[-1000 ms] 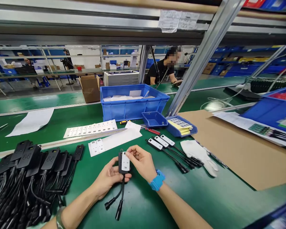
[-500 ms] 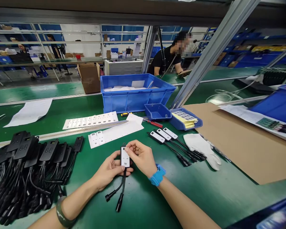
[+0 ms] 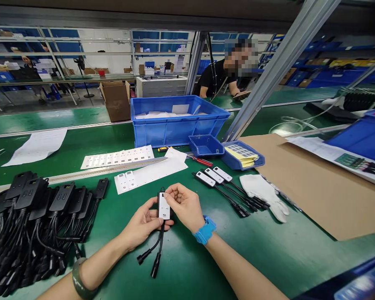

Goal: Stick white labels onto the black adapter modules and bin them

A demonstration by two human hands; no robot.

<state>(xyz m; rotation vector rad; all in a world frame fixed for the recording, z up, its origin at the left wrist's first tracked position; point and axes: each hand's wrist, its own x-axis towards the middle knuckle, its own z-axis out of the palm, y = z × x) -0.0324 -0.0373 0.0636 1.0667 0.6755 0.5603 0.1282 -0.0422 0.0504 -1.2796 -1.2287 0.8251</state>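
Observation:
My left hand (image 3: 145,221) is closed around a small black controller box (image 3: 159,208) with two short cables hanging toward me. A white label (image 3: 164,207) printed with "T53" covers its front face. With thumb and fingertips pinched, my right hand (image 3: 184,206) touches the label's upper right corner; how much of the label its fingers grip is hidden. Right of my hands lie three labelled controllers (image 3: 205,179), their cables pointing right. On the left is a heap of unlabelled black controllers (image 3: 62,198) with tangled cables. A label sheet (image 3: 150,175) with a few labels lies beyond my hands.
Behind the sheets stand a large blue bin (image 3: 179,129), a small blue tray (image 3: 206,146) and another tray holding yellow sheets (image 3: 242,156). A red screwdriver (image 3: 203,161), white glove (image 3: 264,196) and cardboard sheet (image 3: 318,200) lie rightward. A slanted metal post (image 3: 278,66) rises there; a co-worker (image 3: 217,79) sits beyond.
Both hands keep almost the same pose on the controller and its label. The view has shifted very slightly. In the far left background, a standing person has moved left, away from the fan.

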